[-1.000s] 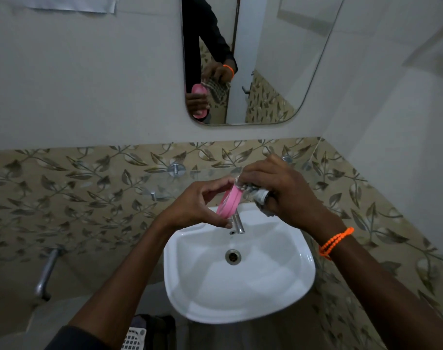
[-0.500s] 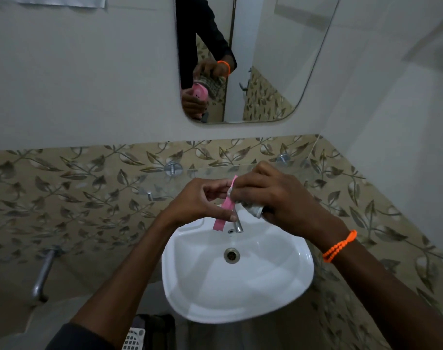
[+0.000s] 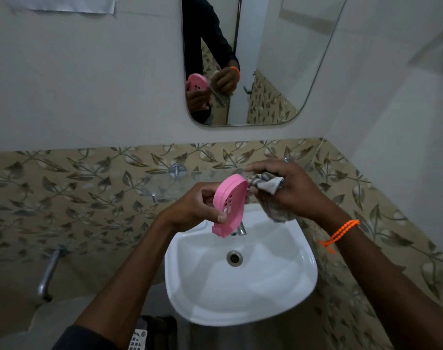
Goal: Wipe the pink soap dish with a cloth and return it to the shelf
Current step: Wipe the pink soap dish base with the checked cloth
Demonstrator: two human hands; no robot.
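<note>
Far left, low on the leaf-patterned tiled wall: a metal tap (image 3: 49, 272), angled downward. At the bottom edge, a white slotted basket (image 3: 137, 340), only a corner in view.

Left of centre: the left hand (image 3: 193, 207), fingers (image 3: 221, 218) curled round the pink soap dish (image 3: 230, 204), thumb on the near face, the other fingertips behind. Dish held tilted on edge above the back rim of the sink (image 3: 240, 294), drain slots facing the camera, lower end just over the small sink tap (image 3: 241, 229). Not on the shelf.

Behind the hands: a glass shelf (image 3: 164, 183) on chrome pegs, fixed to the tiled wall, close behind the dish but apart from it.

Centre, below: white sink with round metal drain (image 3: 234, 258).

Above, on the plain wall: a mirror (image 3: 278, 59) with rounded corners, showing both hands, the dish and the cloth in reflection.

Right of centre: the right hand (image 3: 288, 188), fingers bunched tight round a grey and white checked cloth (image 3: 268, 188). Cloth pressed against the upper right edge of the dish, a loose tail hanging below the hand.

Further right: an orange beaded bracelet (image 3: 341, 232) on the right wrist.
</note>
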